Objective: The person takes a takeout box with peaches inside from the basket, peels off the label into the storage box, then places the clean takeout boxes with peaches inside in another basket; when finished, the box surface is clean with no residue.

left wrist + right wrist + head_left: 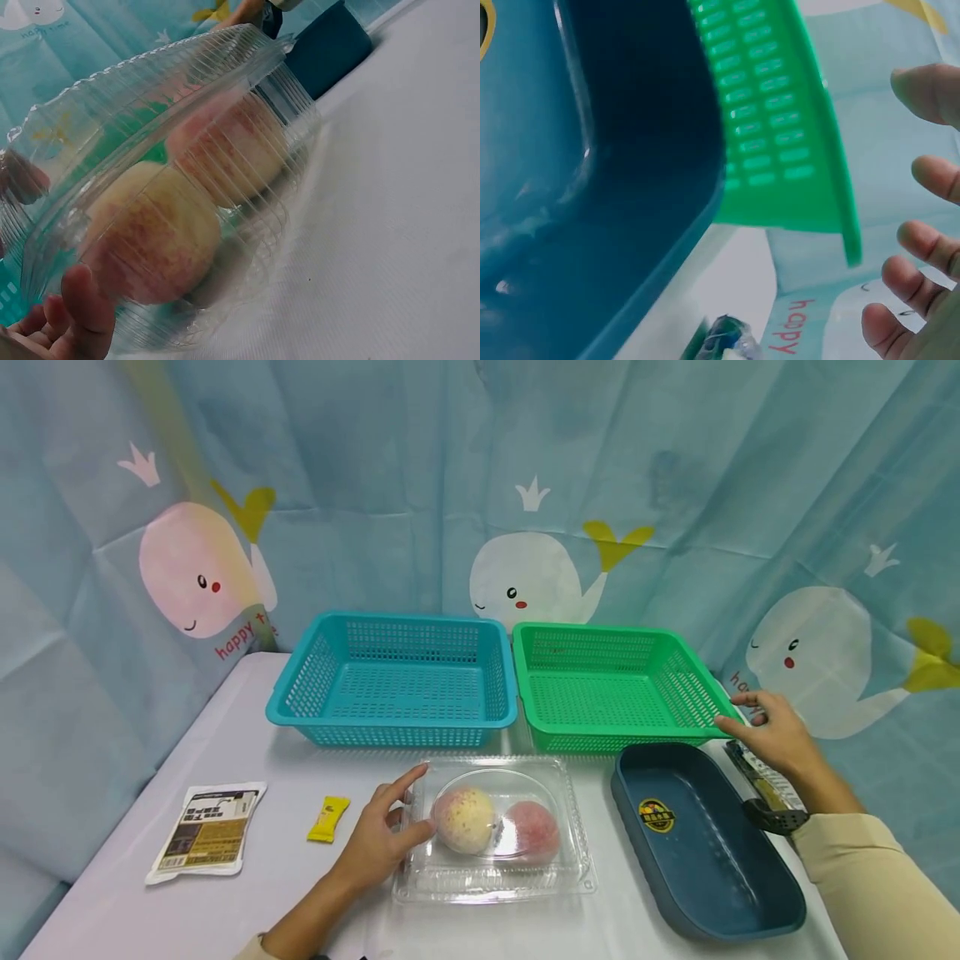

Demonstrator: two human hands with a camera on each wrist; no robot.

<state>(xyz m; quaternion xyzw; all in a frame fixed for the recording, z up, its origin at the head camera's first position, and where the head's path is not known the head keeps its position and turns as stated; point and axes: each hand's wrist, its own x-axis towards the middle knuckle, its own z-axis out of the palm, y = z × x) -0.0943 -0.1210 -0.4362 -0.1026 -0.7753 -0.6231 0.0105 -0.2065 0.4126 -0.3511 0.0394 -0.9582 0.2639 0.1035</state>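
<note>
A clear plastic clamshell box (pixel 495 881) with two peaches (pixel 465 820) in it lies on the table at front centre. My left hand (pixel 382 827) grips its left side, index finger at the far corner and thumb on the nearer part. In the left wrist view the thumb (pixel 86 304) presses against the box, close to the nearer peach (pixel 154 232). My right hand (pixel 776 735) hovers by the right end of the green basket (pixel 615 731), fingers spread and holding nothing. Below that hand, a dark packet (pixel 765 777) lies partly hidden behind the wrist.
A dark blue tub (pixel 708 852) stands between the box and my right forearm. The blue basket (pixel 390 735) sits at the back, left of the green one. A yellow sachet (pixel 328 819) and a white-and-brown pouch (pixel 207 832) lie at left. A whale-print curtain (pixel 420 485) hangs behind.
</note>
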